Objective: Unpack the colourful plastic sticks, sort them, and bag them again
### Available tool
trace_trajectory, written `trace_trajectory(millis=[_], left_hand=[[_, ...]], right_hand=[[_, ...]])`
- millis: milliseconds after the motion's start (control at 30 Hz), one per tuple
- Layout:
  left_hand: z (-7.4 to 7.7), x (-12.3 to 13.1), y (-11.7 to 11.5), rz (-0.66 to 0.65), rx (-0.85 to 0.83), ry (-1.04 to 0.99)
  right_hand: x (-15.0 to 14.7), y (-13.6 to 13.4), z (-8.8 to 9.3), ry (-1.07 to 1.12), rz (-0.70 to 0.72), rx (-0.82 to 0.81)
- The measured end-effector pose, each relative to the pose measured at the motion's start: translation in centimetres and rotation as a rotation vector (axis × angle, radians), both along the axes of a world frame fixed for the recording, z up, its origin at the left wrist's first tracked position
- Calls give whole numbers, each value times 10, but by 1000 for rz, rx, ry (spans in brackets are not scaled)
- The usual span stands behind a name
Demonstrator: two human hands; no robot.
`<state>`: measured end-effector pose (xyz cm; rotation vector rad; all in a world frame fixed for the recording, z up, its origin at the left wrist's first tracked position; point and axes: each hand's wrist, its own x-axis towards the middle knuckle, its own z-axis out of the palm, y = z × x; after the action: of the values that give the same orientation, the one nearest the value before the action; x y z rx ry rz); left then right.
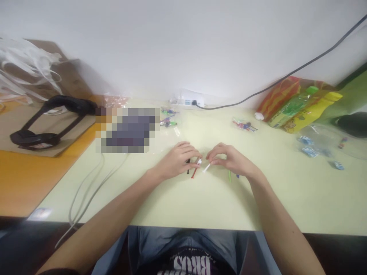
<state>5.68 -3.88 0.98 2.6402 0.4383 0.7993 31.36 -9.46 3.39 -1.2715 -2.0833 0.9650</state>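
Note:
Near the middle of the pale table [200,206], my left hand [180,159] pinches a small white piece [199,161] between thumb and fingers. Just to its right, my right hand [229,158] holds a thin white stick-like piece [207,167], its free end pointing down and left. A black piece [188,168] and a red piece [194,173] lie under the fingers of my left hand, partly covered. Below my right hand show a green piece [229,176] and the tip of a blue one [237,176].
Small colourful bagged items [169,123] and another bundle [244,125] lie farther back. A blurred dark object [130,131], grey cables [94,191] and a black frame [43,139] are left. Bottles [296,107] and blue packets [309,152] are right. A power strip [187,100] stands by the wall.

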Motion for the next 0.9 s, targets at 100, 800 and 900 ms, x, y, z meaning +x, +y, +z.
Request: trace_trajectory(millis=[100, 800, 900], left_hand=[[-2, 0, 0, 51, -22, -97], [-4, 5, -12, 132, -297, -377], [-3, 6, -12, 123, -382, -388]], right_hand=[[0, -1, 3, 247, -5, -86], [-30, -3, -6, 545, -22, -153], [-31, -2, -7, 557, -4, -152]])
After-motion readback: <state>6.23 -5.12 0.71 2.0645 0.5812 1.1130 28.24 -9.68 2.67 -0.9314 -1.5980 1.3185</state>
